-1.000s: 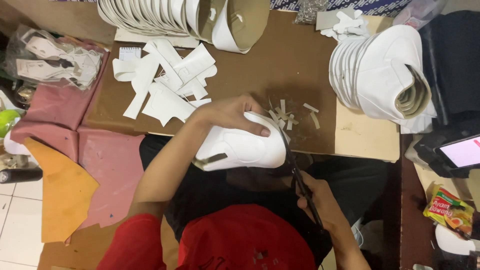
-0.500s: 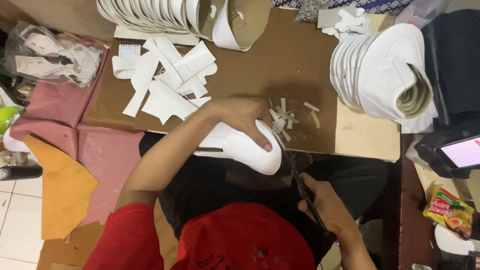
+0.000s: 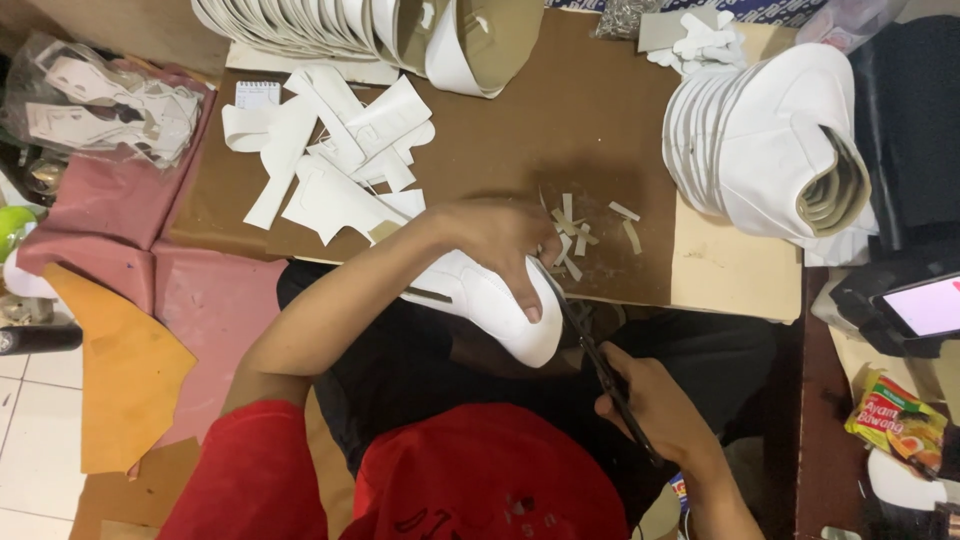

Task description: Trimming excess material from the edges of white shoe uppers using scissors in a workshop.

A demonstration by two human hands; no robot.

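We see the left hand point(image 3: 500, 245) closed over a white shoe upper point(image 3: 495, 305), fingers curled across its top and the thumb pressed on its near face, so the piece is held just off the near edge of the table point(image 3: 600, 130), above the lap. The right hand point(image 3: 655, 405) grips black scissors point(image 3: 590, 340); its fingers are wrapped tight around the handles, and the blades run up and away from them to the right edge of the upper, just beside the left thumb. We cannot tell whether the blades are parted or closed where they meet the material.

Just beyond the left fingers, a small scatter of white trimmings point(image 3: 585, 230) lies on the brown tabletop. Further out from them, to the left, lies a loose heap of flat white cut pieces point(image 3: 340, 160). Well beyond, along the far edge, a row of curved white uppers point(image 3: 350, 25) stands packed together. To the right of both hands, well apart from them, a stack of nested white uppers point(image 3: 770, 140) rests on its side. Far left of the left arm, pink sheets point(image 3: 130, 250) and an orange sheet point(image 3: 115, 370) lie overlapped, with a clear bag of white parts point(image 3: 105, 110) above them. Right of the scissors hand, near the frame edge, a phone point(image 3: 925, 305) shows a lit screen, and a snack packet point(image 3: 895, 420) lies below it.
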